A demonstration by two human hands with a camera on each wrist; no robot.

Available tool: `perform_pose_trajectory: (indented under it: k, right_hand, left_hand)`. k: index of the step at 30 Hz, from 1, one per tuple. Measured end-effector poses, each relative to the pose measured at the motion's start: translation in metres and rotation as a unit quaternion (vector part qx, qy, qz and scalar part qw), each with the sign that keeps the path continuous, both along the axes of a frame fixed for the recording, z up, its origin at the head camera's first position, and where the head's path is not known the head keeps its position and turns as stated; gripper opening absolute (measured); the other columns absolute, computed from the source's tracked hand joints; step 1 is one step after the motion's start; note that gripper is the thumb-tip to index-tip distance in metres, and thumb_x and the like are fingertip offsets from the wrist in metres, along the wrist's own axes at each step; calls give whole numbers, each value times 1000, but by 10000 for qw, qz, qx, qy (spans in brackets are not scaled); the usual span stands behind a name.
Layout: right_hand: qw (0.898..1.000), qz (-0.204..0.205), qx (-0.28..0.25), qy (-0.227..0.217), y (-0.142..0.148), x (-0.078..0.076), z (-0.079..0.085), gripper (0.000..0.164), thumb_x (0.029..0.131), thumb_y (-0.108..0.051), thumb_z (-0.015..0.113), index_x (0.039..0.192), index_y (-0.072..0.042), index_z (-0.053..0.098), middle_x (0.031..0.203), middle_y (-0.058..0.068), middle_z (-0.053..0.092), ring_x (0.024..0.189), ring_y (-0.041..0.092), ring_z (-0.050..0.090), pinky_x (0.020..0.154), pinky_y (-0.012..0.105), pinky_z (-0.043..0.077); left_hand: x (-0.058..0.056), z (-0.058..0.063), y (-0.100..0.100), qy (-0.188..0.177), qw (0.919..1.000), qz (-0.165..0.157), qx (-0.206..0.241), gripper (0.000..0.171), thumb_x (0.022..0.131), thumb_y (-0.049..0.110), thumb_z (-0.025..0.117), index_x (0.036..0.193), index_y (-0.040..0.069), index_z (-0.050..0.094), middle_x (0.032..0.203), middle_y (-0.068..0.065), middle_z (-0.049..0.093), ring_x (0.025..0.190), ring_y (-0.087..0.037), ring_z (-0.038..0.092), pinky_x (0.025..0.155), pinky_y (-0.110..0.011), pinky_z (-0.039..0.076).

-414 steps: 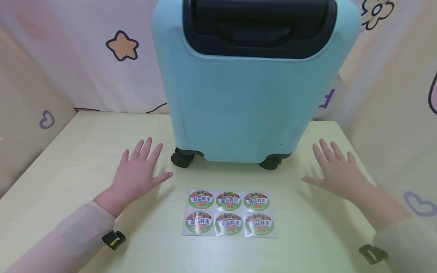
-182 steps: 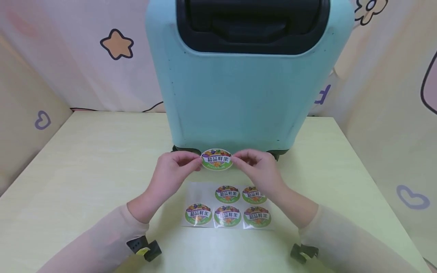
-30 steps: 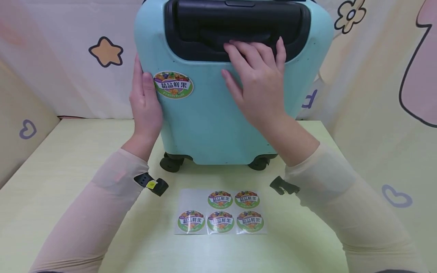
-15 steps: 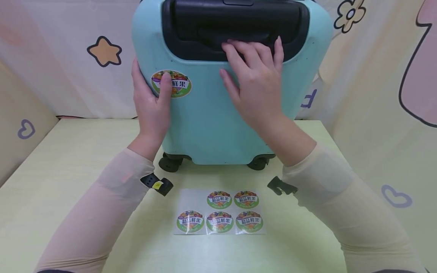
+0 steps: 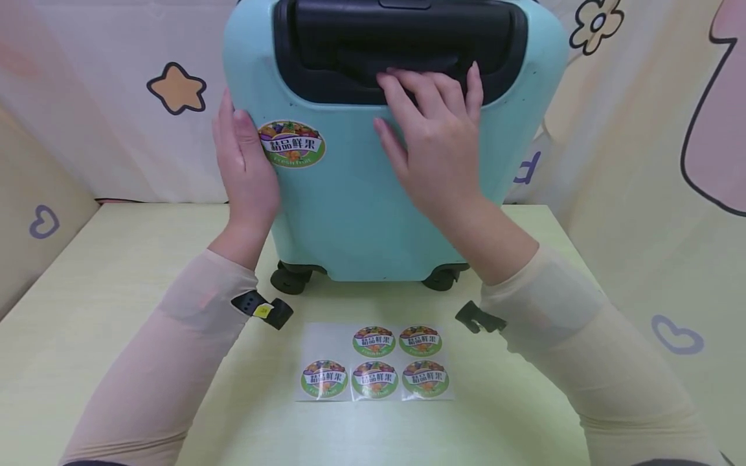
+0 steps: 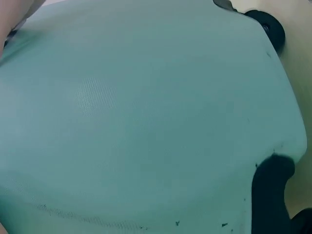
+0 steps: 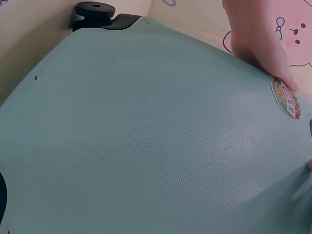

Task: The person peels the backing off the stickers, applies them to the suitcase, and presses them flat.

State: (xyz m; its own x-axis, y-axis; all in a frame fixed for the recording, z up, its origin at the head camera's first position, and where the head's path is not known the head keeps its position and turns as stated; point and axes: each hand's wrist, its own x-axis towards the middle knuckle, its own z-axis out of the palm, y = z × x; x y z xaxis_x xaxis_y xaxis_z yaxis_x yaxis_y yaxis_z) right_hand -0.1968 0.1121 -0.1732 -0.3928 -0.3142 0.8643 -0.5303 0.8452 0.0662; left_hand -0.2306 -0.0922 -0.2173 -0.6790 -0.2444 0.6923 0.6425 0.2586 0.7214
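A light blue suitcase (image 5: pixel 361 213) stands on the table. On the upper left of its front lies an oval fruit sticker (image 5: pixel 293 144). My left hand (image 5: pixel 247 175) lies along the suitcase's left edge, fingers extended down the side and partly hidden, thumb right at the sticker's left border. In the right wrist view that hand (image 7: pixel 261 44) reaches the edge beside the sticker (image 7: pixel 286 97). My right hand (image 5: pixel 437 142) rests on the front, fingertips on the black handle panel (image 5: pixel 317 81), thumb spread to the left. Mostly blue shell (image 6: pixel 146 112) fills the left wrist view.
A sticker sheet (image 5: pixel 323 339) lies flat before the suitcase, several oval stickers on it and its top-left place bare. Black wheels (image 5: pixel 289 280) carry the suitcase on the pale table (image 5: pixel 157 252). Patterned curtains (image 5: pixel 134 129) close in the back and sides.
One sticker, first on the sheet and then pinched between both hands, is now on the suitcase. Half a second ago my left thumb covered it; the thumb has slid left. The right hand stays.
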Motion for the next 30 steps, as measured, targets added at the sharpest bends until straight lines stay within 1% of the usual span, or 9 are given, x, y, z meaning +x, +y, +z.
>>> perform_pose_trajectory:
  k: [3,5,8,12,16,19,25,27,30]
  right_hand:
    - [10000,-6,11,22,0,0,0,42,99,-34,42,126,-7,59,124,11,57,115,29,44,111,42,-3]
    - [10000,-14,5,12,0,0,0,42,99,-34,42,126,-7,59,124,11,57,115,29,44,111,42,-3]
    - [10000,-20,4,-14,0,-1,-1,42,98,-34,43,127,-7,58,125,12,57,116,30,44,111,42,-2]
    - [10000,-33,41,3,-1,-1,-1,42,98,-34,43,127,-7,58,125,12,57,116,30,44,111,42,-3]
    - [10000,-29,64,42,-1,-1,-1,43,99,-35,41,127,-7,58,124,12,57,115,30,44,111,43,-3]
    - [10000,-35,62,52,-1,-1,-2,44,99,-36,41,127,-7,58,124,12,57,115,30,44,111,43,-3]
    - [9999,-68,71,54,-1,-1,-1,44,99,-36,39,127,-7,58,125,12,56,116,29,43,111,42,-3]
    - [9999,-83,76,56,-1,-1,-1,44,99,-36,39,127,-7,58,125,12,56,116,29,43,111,42,-3]
    - [9999,-81,65,65,-1,-1,-2,44,99,-36,39,127,-7,58,125,12,57,115,30,44,111,42,-3]
  left_hand:
    - [1,0,-1,-70,9999,68,-36,46,101,29,34,144,12,31,121,-1,42,114,-2,35,95,-23,33]
    - [2,0,1,-186,9998,69,-82,57,97,42,43,144,13,29,122,0,40,114,-4,35,94,-23,34]
    - [4,1,4,-379,9993,42,-55,74,87,51,56,144,13,26,125,1,38,114,-7,37,92,-23,36]
    - [5,3,6,-582,9982,108,42,78,81,41,68,141,14,27,124,2,39,113,-9,40,89,-24,39]
    - [4,4,6,-682,9972,293,-124,95,71,39,79,143,14,22,131,3,36,117,-8,38,92,-22,36]
    - [4,3,7,-694,9967,338,-266,106,67,47,79,146,14,16,136,3,32,120,-7,34,95,-20,33]
    - [5,1,5,-446,9982,232,-329,93,79,59,60,146,13,15,133,1,34,120,-8,34,95,-22,33]
    - [5,2,5,-505,9971,332,-455,93,79,57,62,146,13,15,133,2,34,120,-7,34,95,-22,33]
    - [6,3,5,-701,9932,545,-749,105,71,56,71,147,15,11,137,3,32,121,-5,34,96,-22,33]
